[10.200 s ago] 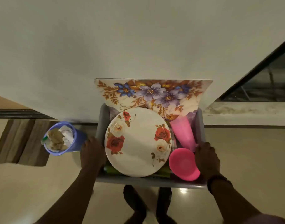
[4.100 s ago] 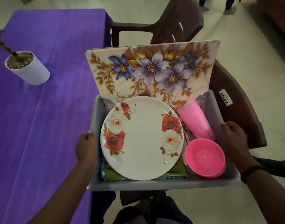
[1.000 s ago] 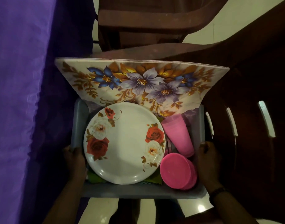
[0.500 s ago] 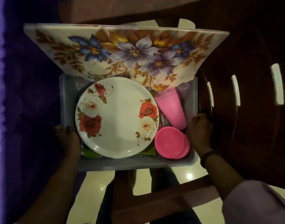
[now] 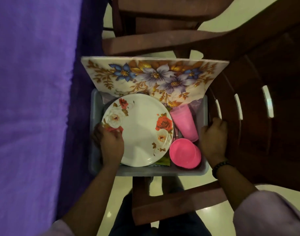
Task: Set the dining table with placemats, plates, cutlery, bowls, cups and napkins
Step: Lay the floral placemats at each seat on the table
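Plate (image 5: pixel 139 132) with roses lies in the grey bin (image 5: pixel 94 106), near its left wall; my left grip (image 5: pixel 110 142) pinches its rim, my right grip (image 5: pixel 213 140) curls over the bin's right wall.

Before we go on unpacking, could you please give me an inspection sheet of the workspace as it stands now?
Surface: table in purple cloth, nothing laid on the part shown.
Job's things: grey tub holds floral placemat leaning upright, rose plate, pink cup, pink bowl, green cloth.
Clutter: nothing seen.
Hands: left hand grips the plate's rim; right hand holds the tub's side.
Cables: nothing seen.
Surroundings: brown chairs, pale floor.
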